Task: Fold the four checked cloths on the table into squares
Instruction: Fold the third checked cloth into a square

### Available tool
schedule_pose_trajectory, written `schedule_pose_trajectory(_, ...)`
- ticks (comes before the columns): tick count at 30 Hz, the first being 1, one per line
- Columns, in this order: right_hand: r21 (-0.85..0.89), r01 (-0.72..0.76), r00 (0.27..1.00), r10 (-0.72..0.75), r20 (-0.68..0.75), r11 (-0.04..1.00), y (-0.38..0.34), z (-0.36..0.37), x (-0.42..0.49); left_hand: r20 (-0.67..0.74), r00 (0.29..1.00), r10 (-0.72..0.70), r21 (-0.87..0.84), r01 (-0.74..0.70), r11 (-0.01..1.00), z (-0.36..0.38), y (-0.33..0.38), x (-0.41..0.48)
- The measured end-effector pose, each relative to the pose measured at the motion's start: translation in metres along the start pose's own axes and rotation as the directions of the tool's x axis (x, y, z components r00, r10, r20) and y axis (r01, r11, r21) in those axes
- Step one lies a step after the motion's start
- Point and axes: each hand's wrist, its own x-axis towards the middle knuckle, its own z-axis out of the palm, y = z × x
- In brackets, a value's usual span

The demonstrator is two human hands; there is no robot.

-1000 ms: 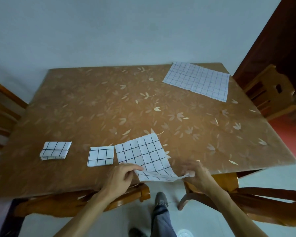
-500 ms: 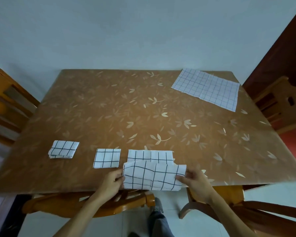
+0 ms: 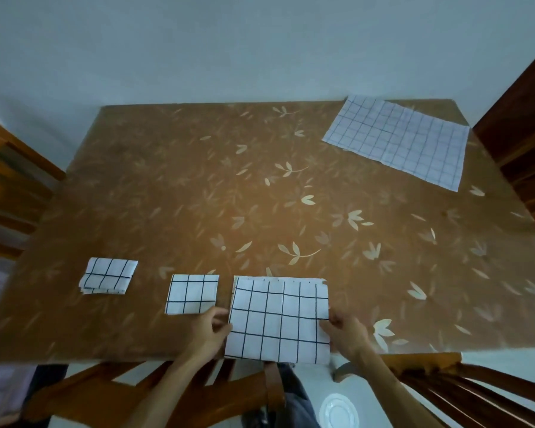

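Observation:
A white cloth with black checks (image 3: 279, 319) lies folded in half at the table's near edge, its lower border hanging just past the edge. My left hand (image 3: 212, 330) pinches its left side and my right hand (image 3: 345, 330) pinches its right side. To the left rest two small folded checked squares: one (image 3: 192, 294) beside the left hand, another (image 3: 108, 275) farther left. A larger cloth with fine blue checks (image 3: 399, 141) lies flat and unfolded at the far right corner.
The brown table (image 3: 229, 196) carries a leaf pattern. Wooden chairs stand at the left (image 3: 10, 180), at the right (image 3: 525, 156) and under the near edge (image 3: 173, 393). A white round lid (image 3: 338, 412) lies on the floor below.
The cloth, first held at an angle by its near corner, was doubled over; its near half now lies flat over the far half. My hands moved to its two sides.

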Motion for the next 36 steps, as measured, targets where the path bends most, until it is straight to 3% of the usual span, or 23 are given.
schedule_pose_trajectory(10,-0.109,0.073,0.992,-0.083,-0.094,0.991,0.005,0.009,0.006,-0.122,0.992,0.025,0.166,-0.005,0.986,0.011,-0.009,0.004)
schedule_pose_trajectory(13,-0.151,0.116,0.961,-0.149,-0.233,0.982,0.011,0.013,0.005,-0.227,0.948,0.222,0.348,-0.134,0.928,0.017,-0.008,0.000)
schedule_pose_trajectory(15,-0.318,0.267,0.855,-0.376,-0.358,0.910,0.016,0.020,0.004,-0.218,0.881,0.421,0.491,-0.274,0.827,0.025,-0.004,0.001)
schedule_pose_trajectory(16,-0.389,0.355,0.797,-0.493,-0.348,0.850,0.015,0.027,0.002,-0.182,0.840,0.511,0.542,-0.348,0.765,0.030,0.000,0.004)
schedule_pose_trajectory(18,-0.480,0.472,0.756,-0.620,-0.212,0.740,0.006,0.046,0.001,-0.075,0.771,0.632,0.623,-0.459,0.633,0.045,0.008,0.010)
schedule_pose_trajectory(23,-0.573,0.575,0.759,-0.642,0.107,0.584,0.008,0.104,0.017,0.196,0.790,0.580,0.738,-0.509,0.444,0.076,-0.005,0.030)
schedule_pose_trajectory(29,-0.687,0.516,0.785,-0.603,0.142,0.511,0.028,0.086,0.024,0.130,0.857,0.498,0.781,-0.398,0.482,0.060,-0.026,0.035)
schedule_pose_trajectory(33,-0.692,0.443,0.847,-0.519,0.116,0.570,0.044,0.053,0.016,0.164,0.875,0.456,0.783,-0.397,0.479,0.057,-0.023,0.035)
schedule_pose_trajectory(36,-0.607,0.490,0.850,-0.499,0.172,0.626,0.061,0.032,0.000,0.169,0.879,0.445,0.793,-0.389,0.468,0.057,-0.021,0.031)
